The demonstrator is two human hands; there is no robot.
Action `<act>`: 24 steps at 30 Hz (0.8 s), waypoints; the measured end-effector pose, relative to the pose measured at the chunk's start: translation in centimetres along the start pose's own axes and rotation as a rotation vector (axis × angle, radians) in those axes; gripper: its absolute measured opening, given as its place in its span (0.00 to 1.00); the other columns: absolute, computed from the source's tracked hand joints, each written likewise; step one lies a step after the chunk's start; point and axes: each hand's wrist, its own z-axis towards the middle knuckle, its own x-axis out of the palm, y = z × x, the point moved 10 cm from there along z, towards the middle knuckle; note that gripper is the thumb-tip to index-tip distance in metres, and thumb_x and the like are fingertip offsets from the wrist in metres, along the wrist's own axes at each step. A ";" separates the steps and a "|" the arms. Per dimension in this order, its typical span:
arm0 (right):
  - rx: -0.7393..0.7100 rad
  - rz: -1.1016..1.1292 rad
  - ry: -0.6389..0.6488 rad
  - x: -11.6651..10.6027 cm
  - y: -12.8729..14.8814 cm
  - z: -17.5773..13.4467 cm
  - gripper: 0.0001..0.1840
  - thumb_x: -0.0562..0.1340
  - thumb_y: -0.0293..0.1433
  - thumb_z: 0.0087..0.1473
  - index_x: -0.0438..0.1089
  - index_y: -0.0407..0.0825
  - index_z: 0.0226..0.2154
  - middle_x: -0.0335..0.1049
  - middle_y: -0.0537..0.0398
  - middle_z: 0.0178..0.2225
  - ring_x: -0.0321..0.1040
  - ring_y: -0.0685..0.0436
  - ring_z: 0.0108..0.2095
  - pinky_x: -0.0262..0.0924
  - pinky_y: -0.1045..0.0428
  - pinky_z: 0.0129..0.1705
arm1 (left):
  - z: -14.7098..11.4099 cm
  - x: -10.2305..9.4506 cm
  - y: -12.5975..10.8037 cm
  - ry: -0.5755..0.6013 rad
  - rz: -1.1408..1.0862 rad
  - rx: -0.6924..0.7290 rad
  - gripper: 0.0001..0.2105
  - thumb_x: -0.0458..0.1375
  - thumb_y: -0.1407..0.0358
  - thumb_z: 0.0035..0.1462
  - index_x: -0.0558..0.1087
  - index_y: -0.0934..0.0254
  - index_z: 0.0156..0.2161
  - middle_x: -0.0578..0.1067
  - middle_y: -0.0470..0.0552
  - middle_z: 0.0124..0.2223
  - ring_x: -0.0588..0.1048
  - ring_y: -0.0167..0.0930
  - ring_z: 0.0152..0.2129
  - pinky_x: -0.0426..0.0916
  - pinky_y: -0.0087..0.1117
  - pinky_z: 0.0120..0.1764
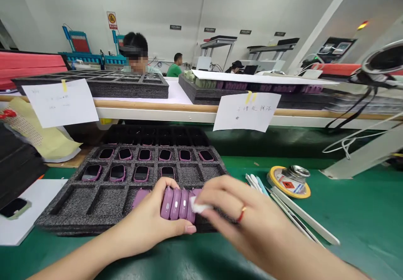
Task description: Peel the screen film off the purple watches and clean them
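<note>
My left hand [157, 217] is wrapped round a row of several purple smartwatch cases [176, 204], pressed side by side and held over the near edge of the foam tray [78, 204]. Small light side buttons show on their edges. Pinched in my right hand [233, 208] is a white wipe [199, 206], which touches the rightmost case of the row. The right fingers are slightly blurred. Two rows of the tray hold purple watches [145, 155] with dark screens facing up. Part of another purple piece [140, 197] lies in the tray behind my left hand.
To the right lie a yellow tape roll [273, 177] with a metal-topped can, swabs [253, 181], tweezers and a pale flat stick [305, 215]. At left, a watch [14, 208] rests on white paper. A shelf [157, 113] with foam trays crosses behind; people sit beyond it.
</note>
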 end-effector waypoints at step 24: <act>-0.035 -0.022 0.008 3.3 1.8 1.3 0.12 0.56 0.25 0.65 0.72 0.46 0.32 0.73 0.50 0.30 0.65 0.44 0.31 0.63 0.49 0.34 | -0.2 0.1 -0.4 -0.020 0.016 0.013 0.23 0.66 0.67 0.50 0.59 0.57 0.47 0.66 0.39 0.36 0.67 0.26 0.34 0.63 0.29 0.40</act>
